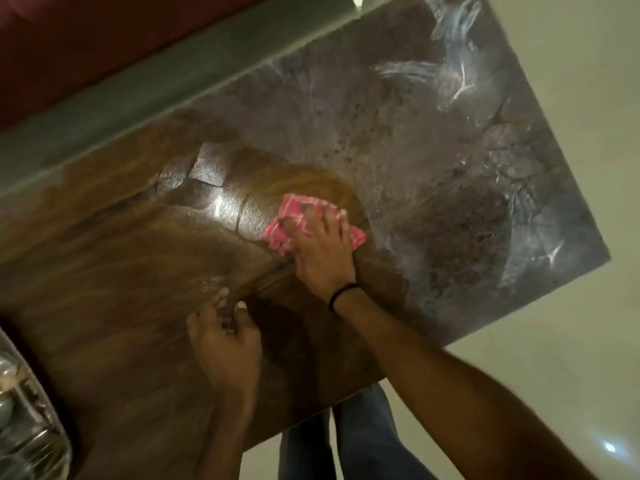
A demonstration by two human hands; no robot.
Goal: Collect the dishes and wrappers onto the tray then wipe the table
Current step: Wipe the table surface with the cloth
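Head view: our right hand point(320, 252) presses flat, fingers spread, on the pink cloth point(298, 221) at the middle of the table point(450, 168). Our left hand point(225, 337) rests open on the table, near the cloth on our side. The tray point(31, 410) sits at the table's left end, well apart from the cloth.

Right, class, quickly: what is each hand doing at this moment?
Left hand: fingers loosely curled, resting on the table, holding nothing.
Right hand: fingers spread, pressing the pink cloth flat on the table.
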